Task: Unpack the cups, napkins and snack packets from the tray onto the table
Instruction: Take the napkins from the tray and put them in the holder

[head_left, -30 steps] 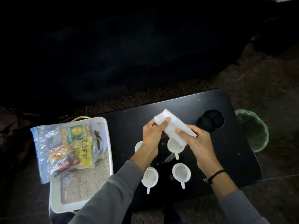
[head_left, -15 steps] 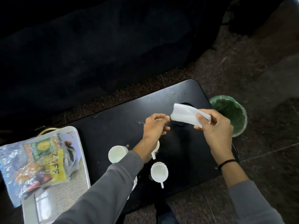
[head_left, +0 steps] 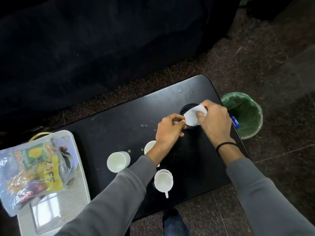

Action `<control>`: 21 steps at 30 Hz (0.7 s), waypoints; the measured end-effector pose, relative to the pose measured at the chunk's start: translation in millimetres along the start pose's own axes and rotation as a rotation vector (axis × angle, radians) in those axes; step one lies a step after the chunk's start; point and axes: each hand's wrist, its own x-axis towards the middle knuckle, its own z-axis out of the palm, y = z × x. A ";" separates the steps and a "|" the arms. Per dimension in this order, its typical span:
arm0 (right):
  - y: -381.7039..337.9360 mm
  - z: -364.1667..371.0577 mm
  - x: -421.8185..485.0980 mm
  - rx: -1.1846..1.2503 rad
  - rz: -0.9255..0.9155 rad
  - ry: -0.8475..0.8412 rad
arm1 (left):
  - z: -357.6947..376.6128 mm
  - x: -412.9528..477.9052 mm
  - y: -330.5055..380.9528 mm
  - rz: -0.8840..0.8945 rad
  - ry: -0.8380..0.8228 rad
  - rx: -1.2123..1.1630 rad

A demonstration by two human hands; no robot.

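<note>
My right hand [head_left: 214, 120] grips a white napkin [head_left: 192, 116] and holds it over the round cup-holder recess [head_left: 186, 109] at the right end of the black table [head_left: 119, 126]. My left hand [head_left: 169, 132] sits just left of the napkin, fingers curled, its fingertips close to the napkin's edge; whether it pinches anything is unclear. White cups stand on the table: one [head_left: 117, 161] left of my left forearm, one [head_left: 163, 180] with a handle near the front edge, and one [head_left: 149, 148] partly hidden under my left wrist. The white tray [head_left: 75, 145] at the left holds a clear bag of snack packets [head_left: 32, 171].
A green-lined waste bin [head_left: 242, 114] stands on the floor right beside the table's right end. A dark sofa [head_left: 102, 48] fills the space behind the table. A woven mat [head_left: 75, 200] lines the tray. My foot [head_left: 173, 222] shows below the table's front edge.
The napkin has gone from the middle of the table, held in both hands, to the right end over the recess, in my right hand. My left hand followed it to the right.
</note>
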 end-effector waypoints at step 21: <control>9.2 4.7 -50.5 0.433 0.280 -0.014 | 5.5 -16.7 -12.2 -0.058 0.100 0.054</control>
